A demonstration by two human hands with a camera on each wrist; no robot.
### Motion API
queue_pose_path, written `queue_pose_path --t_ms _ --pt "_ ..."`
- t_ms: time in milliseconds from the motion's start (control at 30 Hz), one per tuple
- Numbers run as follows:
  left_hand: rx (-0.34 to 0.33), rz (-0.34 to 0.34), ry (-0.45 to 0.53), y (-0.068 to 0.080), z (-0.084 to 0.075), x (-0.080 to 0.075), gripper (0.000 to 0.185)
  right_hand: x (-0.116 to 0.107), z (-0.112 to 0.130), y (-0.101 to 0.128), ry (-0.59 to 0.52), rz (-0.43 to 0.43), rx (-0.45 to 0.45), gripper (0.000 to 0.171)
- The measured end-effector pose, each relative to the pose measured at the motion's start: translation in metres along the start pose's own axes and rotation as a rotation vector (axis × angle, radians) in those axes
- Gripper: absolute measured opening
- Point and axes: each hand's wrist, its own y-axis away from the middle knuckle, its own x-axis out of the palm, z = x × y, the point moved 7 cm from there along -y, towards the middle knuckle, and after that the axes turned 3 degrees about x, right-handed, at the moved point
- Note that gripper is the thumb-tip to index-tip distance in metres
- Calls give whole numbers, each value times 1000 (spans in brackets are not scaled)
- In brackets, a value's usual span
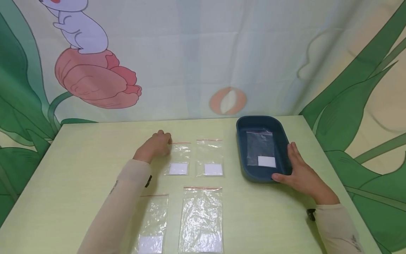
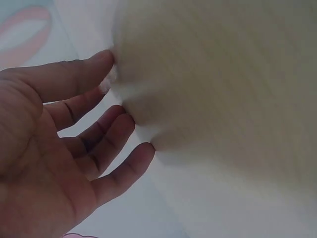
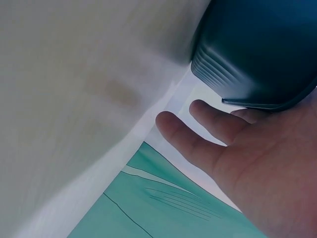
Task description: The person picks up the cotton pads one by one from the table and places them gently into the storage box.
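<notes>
In the head view my left hand (image 1: 155, 146) is at the upper left corner of a small clear zip bag (image 1: 180, 153) with a white label, covering that corner. The left wrist view shows the fingers (image 2: 119, 183) of this hand loosely bent, tips at the tabletop, thumb apart from them; no bag is plain between them. My right hand (image 1: 302, 176) rests against the right side of a dark blue tray (image 1: 241, 155), its thumb at the near rim and fingers extended. Inside the tray lies another labelled zip bag (image 1: 258, 144).
Right of the left hand's bag lies a similar small zip bag (image 1: 209, 151). Nearer to me are two larger ones, a left bag (image 1: 153, 215) partly beside my sleeve and a right bag (image 1: 201, 211). A printed curtain (image 1: 177, 63) hangs behind the pale table (image 1: 82, 158).
</notes>
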Motion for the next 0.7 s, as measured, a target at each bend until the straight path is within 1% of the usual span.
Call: queue_pose_path --t_ms 133,233,300,400,533,633,700 --pt "12 -20 -23 0 0 -1 16 0 1 0 -2 3 -4 127" --pt "17 -27 -24 1 0 -2 15 0 1 1 -5 8 -6 126" --pt "12 -34 4 2 0 -4 17 1 1 1 -10 12 -5 126" --pt "-2 -55 81 5 2 -7 21 1 1 1 -16 17 -9 125" --pt "4 -104 201 7 4 -12 18 0 1 2 -8 12 -11 124" --pt "-1 -134 298 7 9 -12 15 0 1 1 -9 9 -9 124" --pt "-4 -141 360 6 12 -11 20 0 1 1 -10 8 -8 124"
